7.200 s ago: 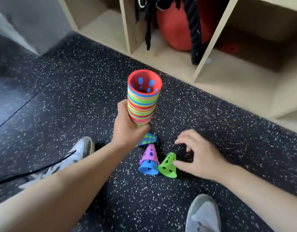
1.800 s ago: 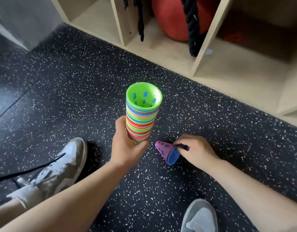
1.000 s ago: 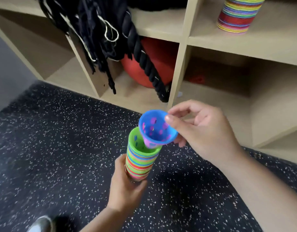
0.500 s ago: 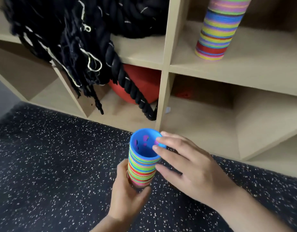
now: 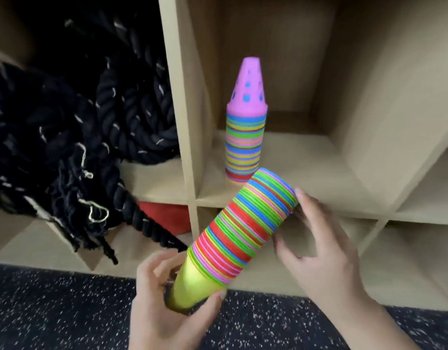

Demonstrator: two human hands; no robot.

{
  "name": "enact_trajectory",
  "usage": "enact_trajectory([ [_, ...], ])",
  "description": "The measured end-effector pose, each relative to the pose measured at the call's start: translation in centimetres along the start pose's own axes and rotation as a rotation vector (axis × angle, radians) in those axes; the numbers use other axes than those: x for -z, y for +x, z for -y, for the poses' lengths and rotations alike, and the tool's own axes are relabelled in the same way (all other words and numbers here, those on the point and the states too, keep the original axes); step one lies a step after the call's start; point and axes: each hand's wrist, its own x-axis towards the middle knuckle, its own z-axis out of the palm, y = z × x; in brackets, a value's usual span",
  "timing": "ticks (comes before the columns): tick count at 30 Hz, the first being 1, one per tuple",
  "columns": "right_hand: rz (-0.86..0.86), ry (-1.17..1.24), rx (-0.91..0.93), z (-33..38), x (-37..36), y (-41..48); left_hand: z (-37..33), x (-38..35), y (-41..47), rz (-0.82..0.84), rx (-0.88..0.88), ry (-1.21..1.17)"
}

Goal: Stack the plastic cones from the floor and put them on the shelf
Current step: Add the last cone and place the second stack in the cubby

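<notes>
A long stack of many-coloured plastic cones [image 5: 245, 226] lies tilted in front of the wooden shelf [image 5: 288, 198], wide end up and to the right. My left hand [image 5: 167, 306] grips its yellow narrow end near the floor. My right hand [image 5: 316, 246] touches the wide end with spread, slightly bent fingers. A second striped cone stack [image 5: 245, 147] with a pink cone on top stands upright in the shelf compartment behind.
Thick black ropes [image 5: 91, 137] fill the left compartment and hang over its edge. A red ball [image 5: 167, 215] shows in the compartment below. The speckled black floor [image 5: 53, 311] runs along the shelf's base.
The stack has tipped from upright to slanted, its wide end swung toward the shelf. My right hand has shifted to the wide end. The view has risen to the shelf with the other stack.
</notes>
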Motion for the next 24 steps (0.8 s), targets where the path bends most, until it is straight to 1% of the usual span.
enact_trajectory([
  [4, -0.068, 0.045, -0.172, -1.6, 1.3, 2.6, -6.2, -0.8, 4.9, -0.040, -0.141, 0.005],
  [7, -0.113, 0.079, -0.307, -3.0, 1.7, 4.2, -11.0, -2.3, 8.1, -0.064, -0.181, -0.023],
  [10, -0.086, 0.110, -0.462, -3.9, 2.2, 5.6, -14.2, -4.8, 11.6, -0.005, -0.217, -0.025],
  [12, -0.007, 0.121, -0.566, -4.7, 2.7, 6.4, -15.5, -7.0, 14.1, 0.100, -0.190, 0.018],
  [15, 0.175, 0.107, -0.702, -7.1, 3.3, 7.2, -16.7, -10.7, 17.3, 0.257, -0.144, 0.207],
  [18, 0.347, 0.118, -0.807, -8.9, 3.7, 7.7, -17.3, -14.2, 19.8, 0.353, -0.132, 0.339],
  [20, 0.451, 0.145, -0.826, -9.5, 4.0, 8.0, -17.3, -16.0, 21.3, 0.404, -0.124, 0.428],
  [21, 0.490, 0.120, -0.815, -9.8, 4.0, 8.2, -17.3, -16.8, 22.0, 0.425, -0.118, 0.478],
  [24, 0.525, 0.004, -0.790, -11.0, 3.7, 8.8, -17.0, -18.4, 23.6, 0.469, -0.119, 0.533],
])
